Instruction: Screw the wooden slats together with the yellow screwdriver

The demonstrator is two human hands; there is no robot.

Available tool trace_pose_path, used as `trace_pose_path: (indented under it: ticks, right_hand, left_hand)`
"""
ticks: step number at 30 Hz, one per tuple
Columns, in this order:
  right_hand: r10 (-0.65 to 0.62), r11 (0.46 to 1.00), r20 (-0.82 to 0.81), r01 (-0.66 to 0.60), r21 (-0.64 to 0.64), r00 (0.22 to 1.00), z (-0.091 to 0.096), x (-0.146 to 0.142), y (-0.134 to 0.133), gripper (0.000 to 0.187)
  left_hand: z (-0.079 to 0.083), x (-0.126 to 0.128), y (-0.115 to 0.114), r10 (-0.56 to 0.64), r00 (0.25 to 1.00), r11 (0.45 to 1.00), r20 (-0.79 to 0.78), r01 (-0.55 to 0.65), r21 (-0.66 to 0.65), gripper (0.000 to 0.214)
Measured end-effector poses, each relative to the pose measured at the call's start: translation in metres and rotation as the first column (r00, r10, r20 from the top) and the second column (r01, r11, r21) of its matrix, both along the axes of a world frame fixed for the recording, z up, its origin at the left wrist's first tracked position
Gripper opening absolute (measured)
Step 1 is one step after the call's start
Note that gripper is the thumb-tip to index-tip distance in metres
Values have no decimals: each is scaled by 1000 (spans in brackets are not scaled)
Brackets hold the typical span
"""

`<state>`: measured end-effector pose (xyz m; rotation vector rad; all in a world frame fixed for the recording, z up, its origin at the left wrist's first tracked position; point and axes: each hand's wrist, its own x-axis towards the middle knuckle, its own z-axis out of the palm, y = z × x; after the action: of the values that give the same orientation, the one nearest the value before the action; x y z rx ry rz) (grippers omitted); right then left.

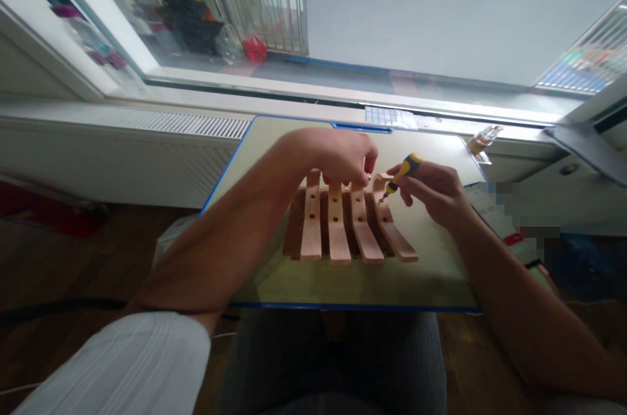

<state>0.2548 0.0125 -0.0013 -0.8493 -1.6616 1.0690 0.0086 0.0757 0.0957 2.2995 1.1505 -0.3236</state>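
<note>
A wooden rack of several pale slats (343, 222) lies on a small blue-edged table (343, 281). My left hand (343, 157) is curled over the far ends of the slats, pressing them down. My right hand (434, 193) pinches a short screwdriver with a yellow and black handle (402, 173). Its tip rests on the far end of the rightmost slat (392, 225), close to my left fingertips.
A window sill (313, 95) and a radiator grille (171, 121) run behind the table. A small bottle-like item (482, 139) lies at the table's far right corner. Papers (494, 212) sit beside the right edge. My knees are under the near edge.
</note>
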Motion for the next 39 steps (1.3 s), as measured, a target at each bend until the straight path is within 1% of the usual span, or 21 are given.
trace_pose_path:
  ticks: [3, 7, 14, 19, 23, 28, 32, 35, 39]
  right_hand:
    - [-31, 999, 34, 30, 26, 999, -1, -2, 0, 22]
    - [-72, 996, 14, 71, 56, 997, -4, -7, 0, 22]
    - [-99, 993, 21, 97, 60, 995, -3, -9, -1, 33]
    - [-141, 988, 25, 139, 64, 990, -3, -12, -1, 39]
    - [-143, 988, 18, 141, 58, 990, -2, -13, -2, 33]
    - [-118, 993, -57, 117, -18, 991, 0, -11, -2, 25]
    - [-121, 992, -69, 118, -50, 990, 4, -7, -1, 21]
    - [-115, 993, -63, 112, -47, 991, 4, -5, -2, 21]
    - [-105, 994, -22, 105, 10, 994, 0, -6, -3, 23]
  left_hand:
    - [1, 0, -1, 4, 1000, 1000, 1, -4, -9, 64]
    - [1, 0, -2, 24, 1000, 999, -10, -24, -40, 66]
    - [0, 1, 0, 10, 1000, 1000, -10, -10, -8, 67]
    - [1, 0, -1, 9, 1000, 1000, 11, -9, -21, 67]
    - [2, 0, -2, 25, 1000, 999, 8, -25, -43, 70]
    - [1, 0, -2, 9, 1000, 1000, 8, -9, -27, 69]
    - [1, 0, 0, -5, 1000, 1000, 7, 6, -14, 67]
    - [1, -1, 0, -18, 1000, 1000, 3, 18, -9, 67]
    - [1, 0, -1, -3, 1000, 1000, 5, 3, -4, 66]
